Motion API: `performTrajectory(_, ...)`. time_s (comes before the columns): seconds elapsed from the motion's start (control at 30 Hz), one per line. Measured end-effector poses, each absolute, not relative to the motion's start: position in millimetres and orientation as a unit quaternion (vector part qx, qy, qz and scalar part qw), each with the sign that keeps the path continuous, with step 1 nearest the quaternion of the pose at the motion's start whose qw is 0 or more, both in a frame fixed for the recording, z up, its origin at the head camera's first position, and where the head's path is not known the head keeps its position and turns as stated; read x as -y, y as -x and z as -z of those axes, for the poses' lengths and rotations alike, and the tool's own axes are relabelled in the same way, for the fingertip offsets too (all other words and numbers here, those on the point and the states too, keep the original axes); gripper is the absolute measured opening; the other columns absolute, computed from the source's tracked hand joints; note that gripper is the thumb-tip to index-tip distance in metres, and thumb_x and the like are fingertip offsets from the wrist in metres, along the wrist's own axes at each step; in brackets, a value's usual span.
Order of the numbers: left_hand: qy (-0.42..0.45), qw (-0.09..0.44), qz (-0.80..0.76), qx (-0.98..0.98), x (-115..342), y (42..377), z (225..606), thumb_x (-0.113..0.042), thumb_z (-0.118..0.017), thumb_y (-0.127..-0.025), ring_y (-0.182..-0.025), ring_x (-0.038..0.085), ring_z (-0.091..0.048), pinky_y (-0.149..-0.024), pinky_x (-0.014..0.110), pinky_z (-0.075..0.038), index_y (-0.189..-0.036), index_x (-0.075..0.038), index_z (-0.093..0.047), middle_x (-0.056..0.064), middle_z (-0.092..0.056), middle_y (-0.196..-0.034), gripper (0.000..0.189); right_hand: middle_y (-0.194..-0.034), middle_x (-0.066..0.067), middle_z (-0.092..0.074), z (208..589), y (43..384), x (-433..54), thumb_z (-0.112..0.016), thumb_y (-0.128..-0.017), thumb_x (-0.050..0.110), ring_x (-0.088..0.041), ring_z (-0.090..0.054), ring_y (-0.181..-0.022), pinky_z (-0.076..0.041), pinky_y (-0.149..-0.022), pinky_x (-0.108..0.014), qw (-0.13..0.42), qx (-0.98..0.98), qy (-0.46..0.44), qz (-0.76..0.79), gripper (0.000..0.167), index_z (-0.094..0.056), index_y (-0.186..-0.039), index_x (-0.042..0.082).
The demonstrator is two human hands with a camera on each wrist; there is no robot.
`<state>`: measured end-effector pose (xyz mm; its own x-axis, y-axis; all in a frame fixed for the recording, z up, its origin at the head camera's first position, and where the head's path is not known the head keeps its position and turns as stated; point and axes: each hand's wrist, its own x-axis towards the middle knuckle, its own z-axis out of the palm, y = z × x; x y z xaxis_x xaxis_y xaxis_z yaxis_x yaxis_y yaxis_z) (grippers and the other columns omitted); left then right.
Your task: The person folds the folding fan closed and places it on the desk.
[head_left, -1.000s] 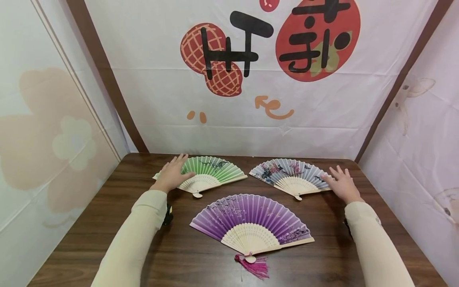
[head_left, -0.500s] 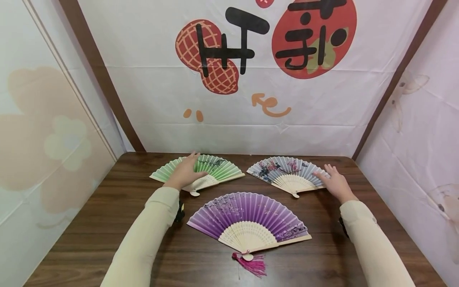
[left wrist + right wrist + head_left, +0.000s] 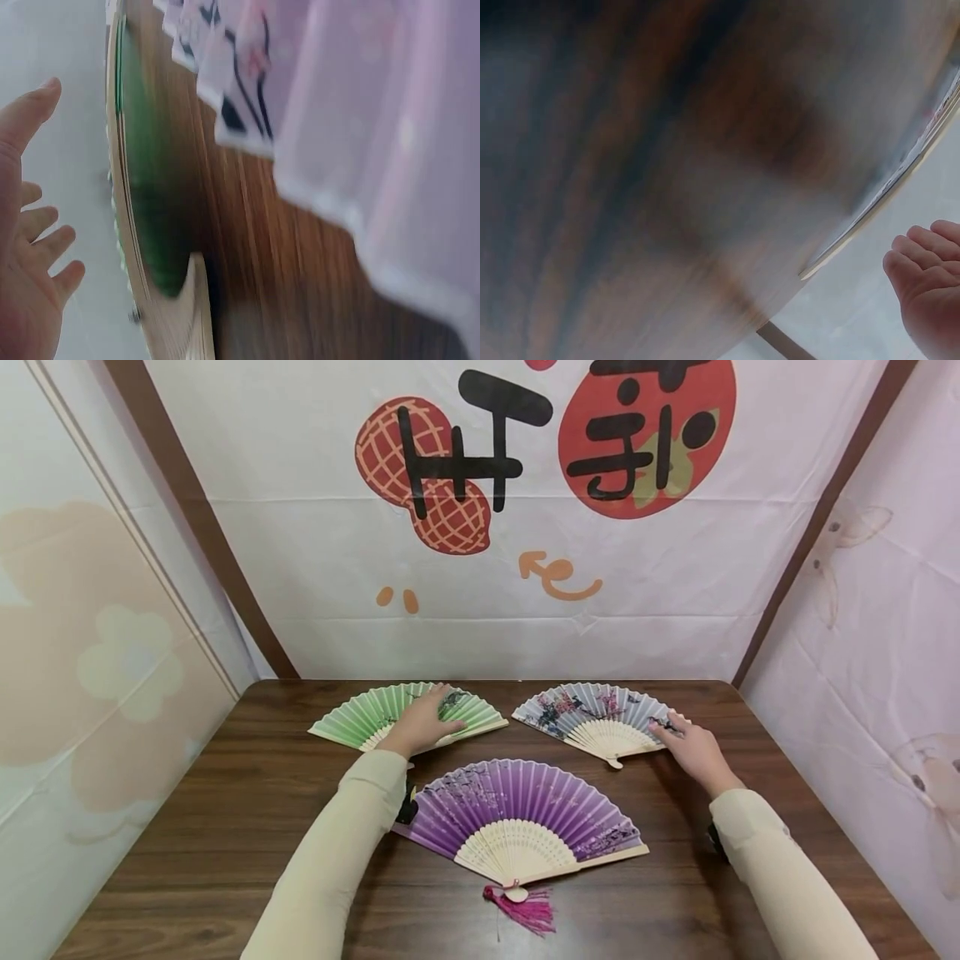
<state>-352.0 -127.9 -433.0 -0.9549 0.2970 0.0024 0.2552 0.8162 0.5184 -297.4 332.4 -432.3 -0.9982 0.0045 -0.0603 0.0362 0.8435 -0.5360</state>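
Note:
Three folding fans lie spread on the wooden table. My left hand (image 3: 422,724) reaches across the green fan (image 3: 352,718) at back left, covering part of its ribs and leaf. In the left wrist view its thumb and fingers are spread and hold nothing, raised beside the green fan (image 3: 146,187). At back right, my right hand (image 3: 699,753) overlaps the right end of the grey-blue floral fan (image 3: 558,714). Its fingers look loosely bent and grip nothing in the right wrist view. Nearest me lies the purple fan (image 3: 555,793), with its left end partly behind my left wrist.
A magenta tassel (image 3: 528,914) hangs from the purple fan's pivot onto the table (image 3: 202,843). A white printed cloth wall (image 3: 330,568) rises behind the table's far edge, with more cloth walls on both sides.
My left hand has moved right across the green fan, from its left part toward its right. My right hand has shifted slightly left and toward me. The fans keep their places.

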Motion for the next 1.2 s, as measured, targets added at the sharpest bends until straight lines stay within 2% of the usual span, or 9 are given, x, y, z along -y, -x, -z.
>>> performTrajectory(0.33, -0.153, 0.031, -0.281, -0.947, 106.6, 355.5, 435.0, -0.041, -0.069, -0.093, -0.150, 0.038, -0.025, -0.127, 0.051, -0.024, -0.155, 0.001, -0.024, 0.020, -0.026, -0.162, 0.088, -0.152, -0.037, -0.026, 431.0, 287.2, -323.1, -0.043, -0.104, 0.049, -0.057, -0.024, -0.142, -0.025, -0.119, -0.067, 0.015, -0.961, -0.018, 0.276, 0.076, -0.028, -0.151, -0.008)
performTrajectory(0.6, -0.143, 0.036, -0.316, -0.937, 87.1, 353.8, 437.2, -0.039, -0.071, -0.091, -0.146, 0.038, -0.034, -0.125, 0.049, -0.030, -0.154, 0.002, -0.028, 0.020, -0.035, -0.159, 0.087, -0.150, -0.043, -0.024, 428.2, 275.8, -317.6, -0.041, -0.103, 0.050, -0.062, -0.022, -0.139, -0.024, -0.118, -0.068, 0.031, -0.951, -0.080, 0.295, 0.077, -0.029, -0.149, -0.011)
performTrajectory(0.87, -0.142, 0.047, -0.328, -0.933, 73.6, 353.7, 438.6, -0.037, -0.073, -0.090, -0.143, 0.038, -0.040, -0.122, 0.049, -0.035, -0.153, 0.000, -0.031, 0.021, -0.040, -0.155, 0.085, -0.150, -0.039, -0.027, 422.4, 271.9, -311.7, -0.039, -0.103, 0.052, -0.056, -0.028, -0.140, -0.031, -0.118, -0.063, 0.050, -0.948, -0.098, 0.298, 0.082, -0.029, -0.146, -0.017)
performTrajectory(1.2, -0.136, 0.050, -0.355, -0.923, 59.6, 352.7, 436.2, -0.032, -0.075, -0.089, -0.143, 0.038, -0.040, -0.124, 0.048, -0.032, -0.151, 0.002, -0.035, 0.023, -0.046, -0.150, 0.081, -0.154, -0.038, -0.023, 417.6, 262.7, -309.3, -0.040, -0.103, 0.053, -0.051, -0.024, -0.144, -0.028, -0.121, -0.060, 0.075, -0.905, -0.123, 0.399, 0.083, -0.027, -0.147, -0.016)
